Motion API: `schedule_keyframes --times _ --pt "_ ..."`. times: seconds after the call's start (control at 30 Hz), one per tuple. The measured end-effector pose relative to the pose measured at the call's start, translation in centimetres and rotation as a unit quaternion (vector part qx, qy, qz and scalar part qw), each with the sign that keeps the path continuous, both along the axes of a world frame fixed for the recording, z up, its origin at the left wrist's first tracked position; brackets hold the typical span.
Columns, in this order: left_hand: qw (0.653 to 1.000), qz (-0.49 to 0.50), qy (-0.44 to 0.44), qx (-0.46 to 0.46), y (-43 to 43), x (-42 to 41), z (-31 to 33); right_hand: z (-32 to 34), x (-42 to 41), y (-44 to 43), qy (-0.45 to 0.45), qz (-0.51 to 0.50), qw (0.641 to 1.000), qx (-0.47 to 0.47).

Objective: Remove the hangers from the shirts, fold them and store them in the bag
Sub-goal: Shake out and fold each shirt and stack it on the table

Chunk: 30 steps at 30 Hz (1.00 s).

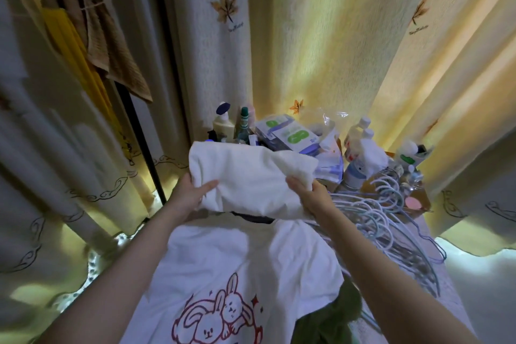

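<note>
**Folded white shirt held in both your hands above the counter**

You have a folded white shirt (251,176) raised in front of you, clear of the surface, with one hand at each end. Your left hand (192,193) grips its left edge, thumb lying on top of the cloth and fingers tucked beneath. Your right hand (310,195) clasps the right end, where the fabric bunches up over your fingers.

Below the bundle, a second white shirt with a red rabbit print (223,265) lies spread flat on the counter (452,304), its collar end towards the far side. A dark edge shows between the two shirts; you cannot tell what it is. A green garment (329,321) peeks out from under the printed shirt's right side.

Just to the right of your right forearm sits a tangled pile of pale blue wire hangers (391,220). At the back of the counter stand bottles (223,123) and white boxes with green labels (293,134), against a cream curtain (321,36) with leaf motifs. On the left, a brown cloth (117,58) and a yellow garment (69,42) hang from a rail.
</note>
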<state>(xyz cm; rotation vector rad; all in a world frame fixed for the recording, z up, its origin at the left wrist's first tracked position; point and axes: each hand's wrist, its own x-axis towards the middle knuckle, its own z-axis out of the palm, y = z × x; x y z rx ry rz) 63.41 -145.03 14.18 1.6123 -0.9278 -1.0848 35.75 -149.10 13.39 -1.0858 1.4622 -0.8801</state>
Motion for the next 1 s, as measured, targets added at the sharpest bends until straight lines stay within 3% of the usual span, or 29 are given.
schedule_keyframes --times 0.1,0.23,0.3,0.43,0.57,0.63,0.77,1.0 --pt "0.996 0.013 -0.089 -0.003 -1.8 1.0 -1.5 -1.4 1.3 -2.3 0.011 -0.012 1.000 0.019" --pt "0.992 0.054 -0.106 0.033 -1.0 2.7 -5.0 -5.7 -0.1 -0.5 0.113 0.004 0.993 0.022" --pt "0.984 0.055 -0.161 0.046 0.2 3.0 -6.8 -7.9 -1.4 1.0 0.183 0.027 0.982 0.032" --pt "0.957 -0.053 -0.271 0.086 3.0 2.3 -9.4 -10.1 -3.8 2.6 0.276 0.038 0.959 0.058" --pt "0.900 -0.154 -0.385 0.132 4.9 1.3 -10.1 -9.8 -4.1 3.4 0.258 0.046 0.961 0.084" --pt "0.894 -0.166 -0.385 0.157 5.5 1.0 -9.8 -9.4 -3.9 4.4 0.242 0.049 0.966 0.082" --pt "0.851 -0.237 -0.413 0.223 6.7 1.0 -9.6 -8.6 -3.6 8.1 0.175 0.025 0.980 0.091" --pt "0.896 -0.213 -0.331 0.206 9.0 0.4 -9.2 -9.1 -3.5 16.0 0.094 0.038 0.993 0.058"
